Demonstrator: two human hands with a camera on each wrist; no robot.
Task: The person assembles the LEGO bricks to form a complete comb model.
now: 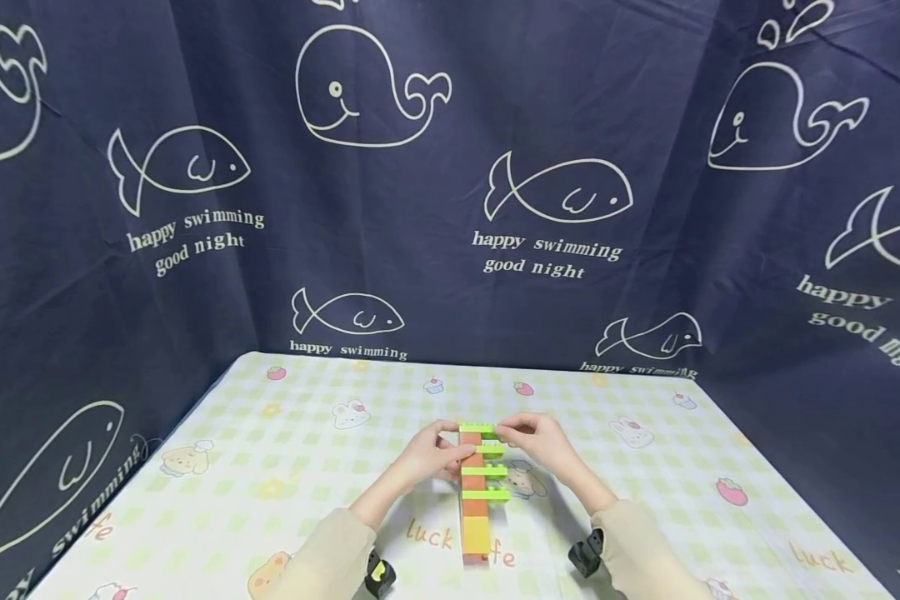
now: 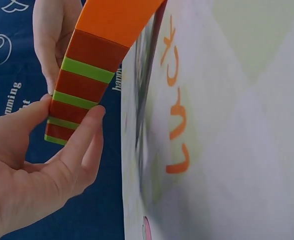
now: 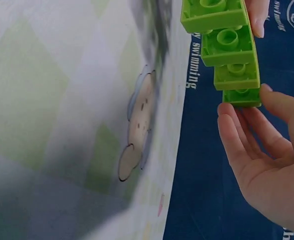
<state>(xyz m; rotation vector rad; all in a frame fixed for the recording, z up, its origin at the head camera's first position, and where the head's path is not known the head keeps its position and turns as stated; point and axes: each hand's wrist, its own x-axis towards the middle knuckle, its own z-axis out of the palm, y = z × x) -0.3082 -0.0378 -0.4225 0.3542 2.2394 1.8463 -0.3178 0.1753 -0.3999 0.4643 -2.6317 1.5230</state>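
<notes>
A column of toy building bricks (image 1: 474, 507) runs from a yellow-orange block at its near end through brown-orange bricks. Several bright green bricks (image 1: 487, 495) are layered between these and stick out to the right. In the left wrist view the green layers show as stripes (image 2: 87, 70). My left hand (image 1: 429, 454) grips the column near its far end, thumb on one side and fingers on the other. With thumb and fingertips my right hand (image 1: 540, 437) pinches the free end of the farthest green brick (image 3: 242, 97). Hollow green undersides face the right wrist camera.
A pale checked cloth with printed animals and lettering covers the table (image 1: 307, 467). Behind and at both sides hangs a dark blue curtain (image 1: 450, 208) with white fish and whale drawings. Black devices (image 1: 587, 553) are worn at both wrists.
</notes>
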